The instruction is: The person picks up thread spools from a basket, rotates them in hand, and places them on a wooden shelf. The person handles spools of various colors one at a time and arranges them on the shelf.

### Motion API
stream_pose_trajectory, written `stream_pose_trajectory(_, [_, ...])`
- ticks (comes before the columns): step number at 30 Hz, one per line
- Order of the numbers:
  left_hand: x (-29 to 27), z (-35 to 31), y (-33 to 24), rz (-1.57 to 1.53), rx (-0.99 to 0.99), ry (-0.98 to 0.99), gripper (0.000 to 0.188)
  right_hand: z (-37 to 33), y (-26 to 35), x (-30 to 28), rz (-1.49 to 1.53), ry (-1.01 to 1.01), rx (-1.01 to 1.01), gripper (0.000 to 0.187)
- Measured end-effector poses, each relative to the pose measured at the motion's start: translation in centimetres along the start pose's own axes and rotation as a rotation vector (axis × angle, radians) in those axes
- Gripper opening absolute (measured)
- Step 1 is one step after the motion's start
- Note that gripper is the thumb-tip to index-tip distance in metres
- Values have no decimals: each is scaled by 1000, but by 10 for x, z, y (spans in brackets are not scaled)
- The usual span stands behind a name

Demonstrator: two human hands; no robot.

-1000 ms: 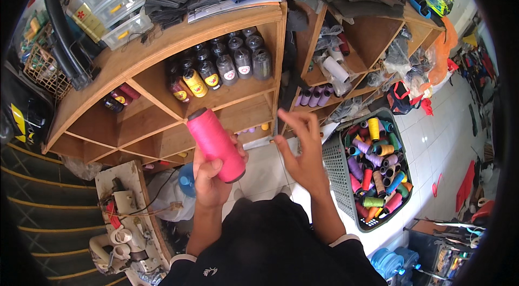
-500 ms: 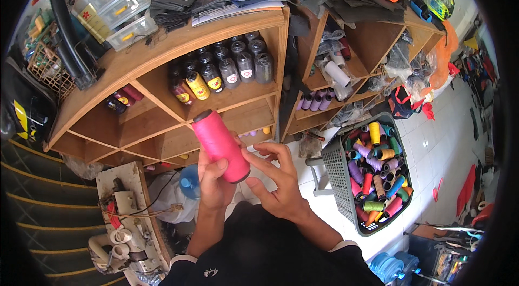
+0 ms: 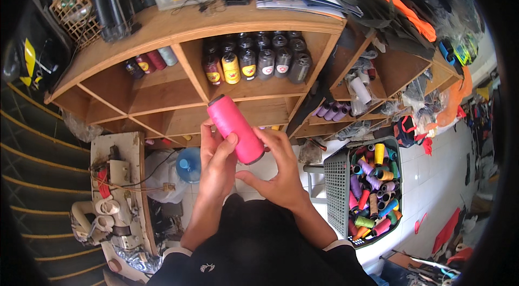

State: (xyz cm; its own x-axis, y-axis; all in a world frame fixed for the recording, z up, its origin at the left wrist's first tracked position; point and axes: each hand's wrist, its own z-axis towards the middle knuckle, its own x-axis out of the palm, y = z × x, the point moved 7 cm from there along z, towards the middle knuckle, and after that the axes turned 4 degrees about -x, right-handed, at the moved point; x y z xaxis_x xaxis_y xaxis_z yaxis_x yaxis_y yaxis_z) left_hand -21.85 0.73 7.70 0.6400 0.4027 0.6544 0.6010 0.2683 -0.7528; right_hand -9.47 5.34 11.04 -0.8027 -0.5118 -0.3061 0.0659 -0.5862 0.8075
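Both hands meet at a pink thread spool point(image 3: 236, 128), held tilted in front of the wooden shelf unit point(image 3: 178, 88). The left hand point(image 3: 217, 159) wraps its fingers closed around the spool's lower body; the right hand point(image 3: 282, 171) curls its fingertips against the spool's near end. Open air lies between the spool and the shelf edge. Far above sits a row of dark thread cones point(image 3: 254, 61). A grey basket point(image 3: 336, 188) of mixed spools stands well to the right.
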Motion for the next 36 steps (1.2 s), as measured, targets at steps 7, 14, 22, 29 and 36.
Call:
stream_pose_trajectory(7, [-16, -3, -13, 67, 69, -59, 50, 0, 4, 8, -63, -70, -46, 69])
stream_pose_trajectory(14, [-18, -5, -11, 167, 90, 79, 58, 1, -8, 17, 171, -118, -9, 63])
stream_pose_trajectory(22, [-21, 0, -10, 58, 16, 193, 55, -11, -32, 23, 892, -96, 406, 52])
stream_pose_trajectory(29, [-16, -2, -10, 118, 77, -5, 50, 0, 15, -7, -172, -164, -135, 56])
stream_pose_trajectory(36, [-6, 1, -8, 44, 109, 100, 48, -9, -9, -6, 103, -242, -37, 56])
